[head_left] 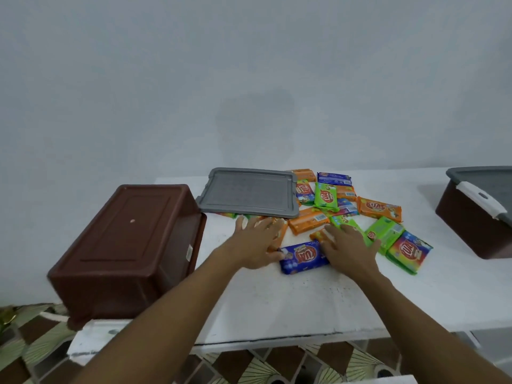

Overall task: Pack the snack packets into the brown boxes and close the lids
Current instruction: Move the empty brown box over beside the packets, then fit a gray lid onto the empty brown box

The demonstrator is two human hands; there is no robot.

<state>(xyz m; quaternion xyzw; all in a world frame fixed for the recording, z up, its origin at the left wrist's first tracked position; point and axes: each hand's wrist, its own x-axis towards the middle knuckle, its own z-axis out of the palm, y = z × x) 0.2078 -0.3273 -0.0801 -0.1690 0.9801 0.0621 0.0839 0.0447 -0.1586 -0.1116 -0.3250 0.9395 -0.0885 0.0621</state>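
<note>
A brown box (130, 250) lies upside down at the table's left end, its corner hanging over the front edge. Its grey lid (249, 191) rests loose on the heap of snack packets (379, 207), which are orange, green and blue. A blue packet (303, 257) lies between my hands. My left hand (257, 242) is spread flat, its thumb touching the blue packet's left end and its fingers over an orange packet. My right hand (346, 248) lies flat on the blue packet's right end and on an orange packet (317, 234). Neither hand visibly grips anything.
A second brown box (471, 234) with a grey lid and a white latch stands at the table's right end, partly cut off by the frame. The white table (304, 306) ends close to me; patterned floor tiles show below. A plain wall is behind.
</note>
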